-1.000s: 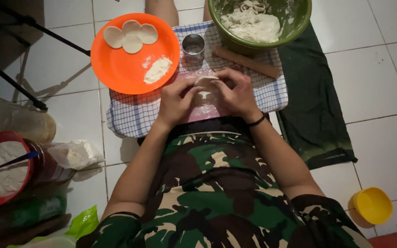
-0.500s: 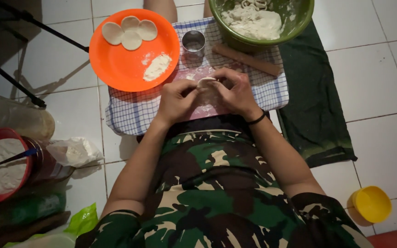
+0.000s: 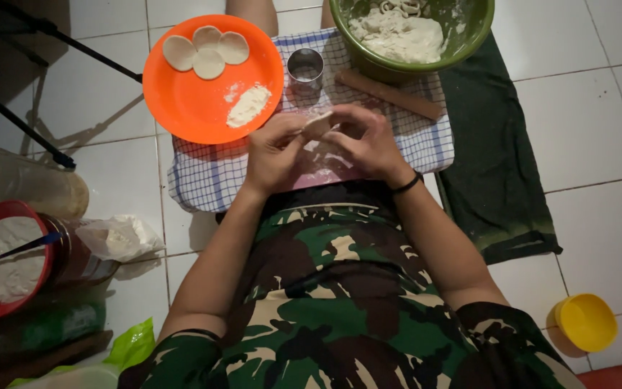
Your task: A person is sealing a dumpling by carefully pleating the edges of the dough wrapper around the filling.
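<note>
Head view, looking down on the checked cloth (image 3: pixel 210 176), which is lying on the white tiled floor (image 3: pixel 599 130) and serves as my landmark. I am holding a small piece of dough (image 3: pixel 318 124) just above the middle of the cloth. My left hand (image 3: pixel 273 153) and right hand (image 3: pixel 366 141) are meeting around it, the fingers (image 3: pixel 291 134) of both pinching its edges from either side; thumbs and fingertips are pressed close, not spread.

On the cloth's far left corner an orange plate (image 3: pixel 181 101) is resting, carrying three pale dough discs (image 3: pixel 206 52) and a small heap of flour (image 3: pixel 248 106). At the far edge, just beyond the hands, a round metal cutter (image 3: pixel 305 68) is standing upright, with a wooden rolling pin (image 3: pixel 390 94) lying beside it. At the far right corner a green bowl (image 3: pixel 469 36) is holding more dough. Right of the cloth a dark green towel (image 3: pixel 502 180) is spread on the floor; well to the near right a yellow cup (image 3: pixel 584 322) is sitting. Left of the cloth, a red bowl of flour (image 3: pixel 1 259) and a plastic bag (image 3: pixel 120 238) are lying.

Risks, as I judge them: the dough is soft, so pinching too hard may be tearing or thinning it; a loose grip could be letting it drop onto the cloth and lose shape. The cutter is standing very near my knuckles, and a wide finger movement could be tipping it.
</note>
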